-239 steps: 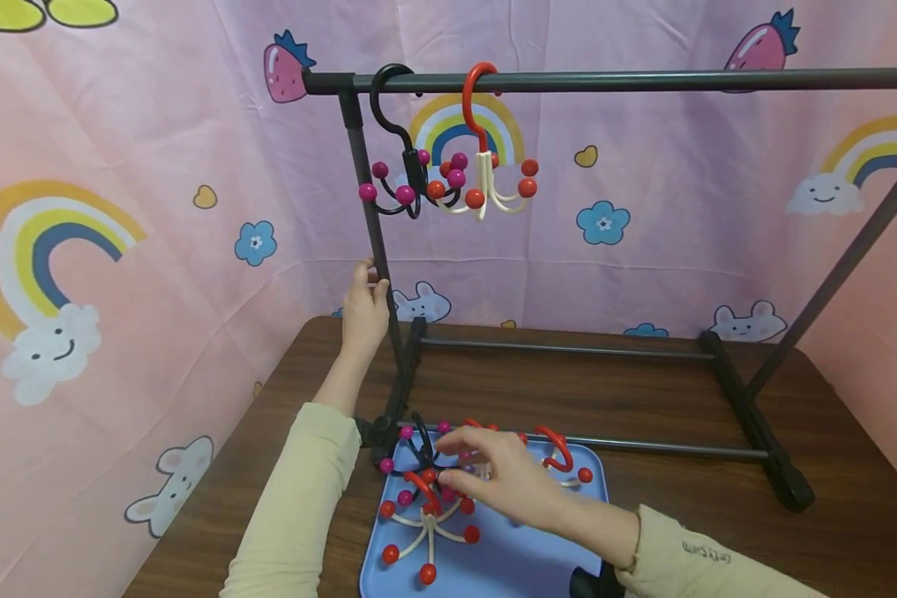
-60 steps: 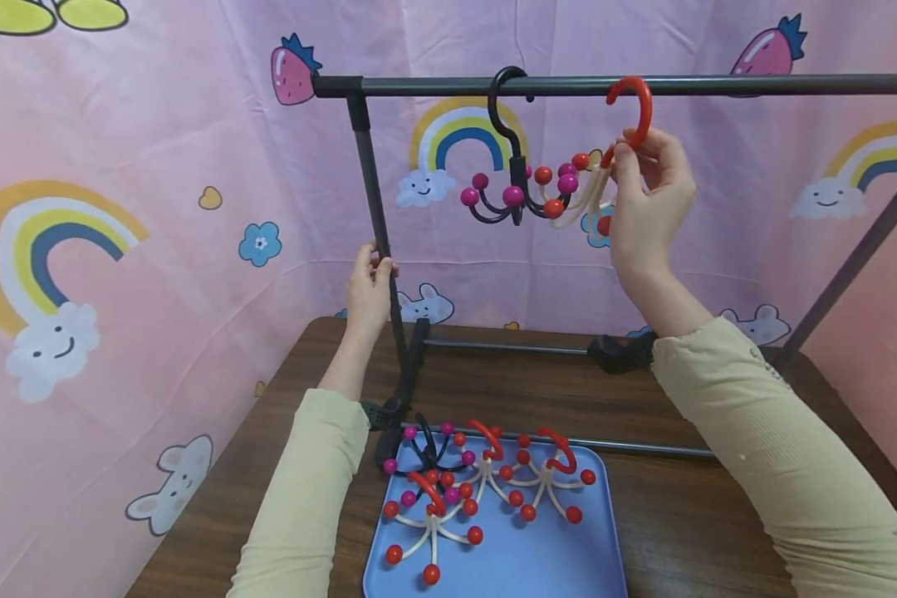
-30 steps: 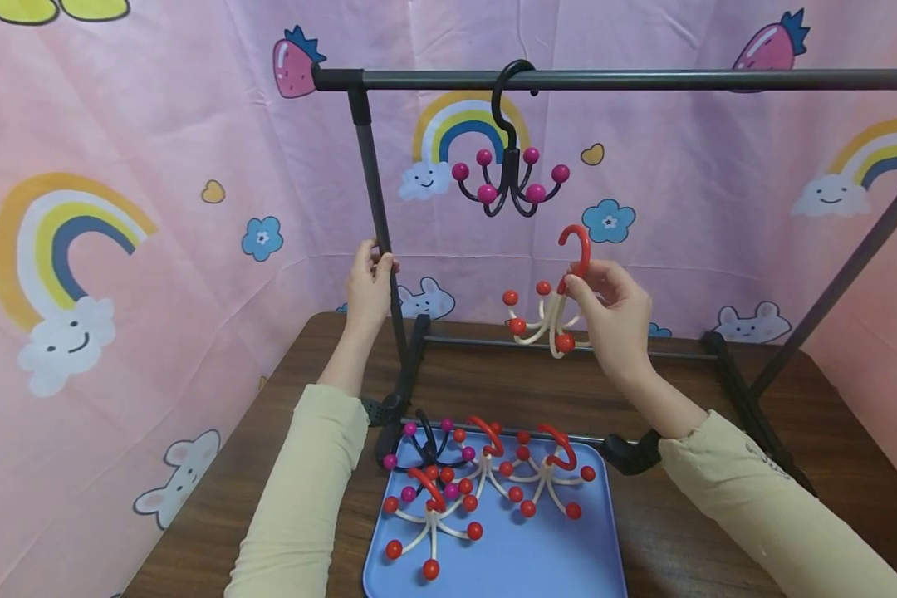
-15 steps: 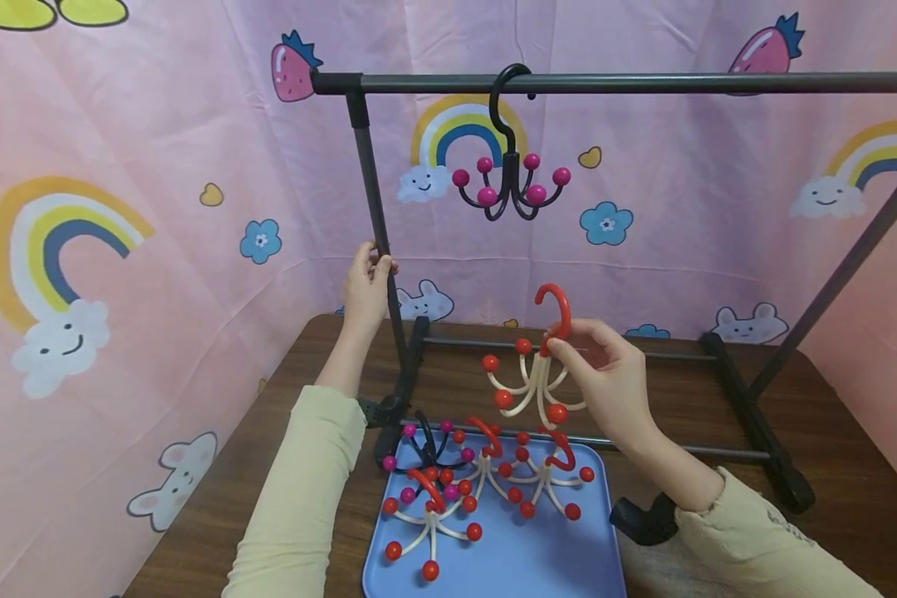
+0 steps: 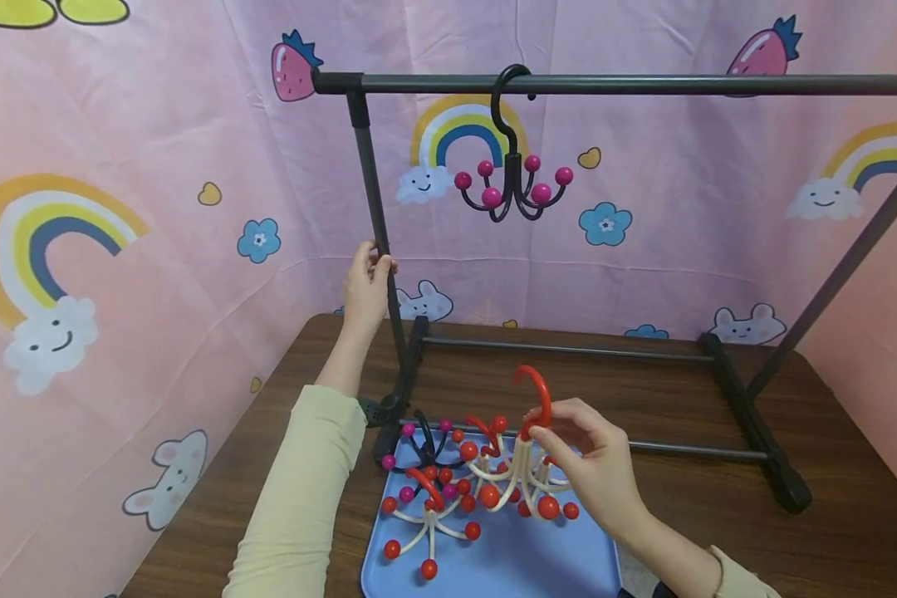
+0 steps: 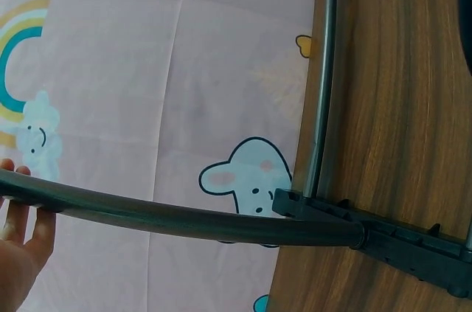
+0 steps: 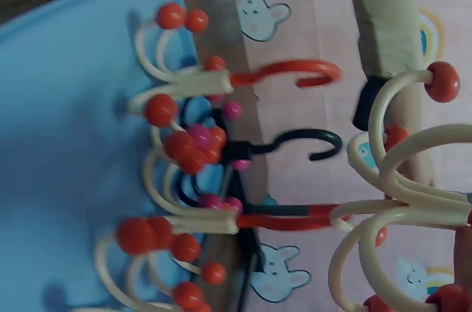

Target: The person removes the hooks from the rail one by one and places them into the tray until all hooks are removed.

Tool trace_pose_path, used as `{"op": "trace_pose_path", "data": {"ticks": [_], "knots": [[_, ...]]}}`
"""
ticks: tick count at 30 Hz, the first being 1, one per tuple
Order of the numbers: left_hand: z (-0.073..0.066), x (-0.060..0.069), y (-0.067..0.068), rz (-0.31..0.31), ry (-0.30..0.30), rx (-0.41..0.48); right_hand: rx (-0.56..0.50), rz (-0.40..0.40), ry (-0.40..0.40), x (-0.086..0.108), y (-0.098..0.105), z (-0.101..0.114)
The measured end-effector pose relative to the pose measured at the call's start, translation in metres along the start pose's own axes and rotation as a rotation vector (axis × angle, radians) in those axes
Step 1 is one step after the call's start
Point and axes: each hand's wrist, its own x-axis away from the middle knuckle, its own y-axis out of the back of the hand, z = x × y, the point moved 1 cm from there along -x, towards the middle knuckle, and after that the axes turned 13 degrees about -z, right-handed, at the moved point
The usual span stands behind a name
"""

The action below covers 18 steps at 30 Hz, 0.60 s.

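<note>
My left hand grips the dark upright post of a clothes rack; in the left wrist view fingers curl round it. My right hand pinches the red hook of a cream multi-arm hanger with red ball tips, upright above the blue tray. This held hanger fills the right side of the right wrist view. It partly hides similar hangers on the tray. A matching red-hooked hanger and a black hanger with magenta balls show at the tray's left.
Another black hanger with magenta balls hangs from the rack's top rail. Two low crossbars join the rack's feet, and the right foot stands on the wooden table. A patterned pink cloth surrounds the table.
My right hand has taken the red-hooked hanger off the rail and lowered it to the tray. The black hanger had been shifted right along the rail. My left hand stays on the post.
</note>
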Motion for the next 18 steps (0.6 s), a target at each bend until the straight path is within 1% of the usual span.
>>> {"op": "trace_pose_path", "data": {"ticks": [4, 6, 9, 13, 18], "knots": [[0.000, 0.000, -0.001, 0.001, 0.005, 0.003, 0.006, 0.004, 0.017, 0.016, -0.001, -0.005], [0.000, 0.000, -0.001, 0.002, 0.004, 0.001, 0.008, 0.002, 0.039, 0.024, -0.002, -0.008], [-0.001, 0.000, 0.000, 0.002, 0.004, -0.003, 0.010, 0.016, 0.042, 0.033, -0.003, -0.012], [-0.001, 0.001, 0.001, 0.002, 0.003, -0.003, 0.000, 0.040, -0.005, 0.044, -0.004, -0.020], [-0.002, 0.002, 0.001, 0.001, 0.001, -0.003, 0.034, 0.050, -0.070, 0.059, -0.009, -0.030]]}}
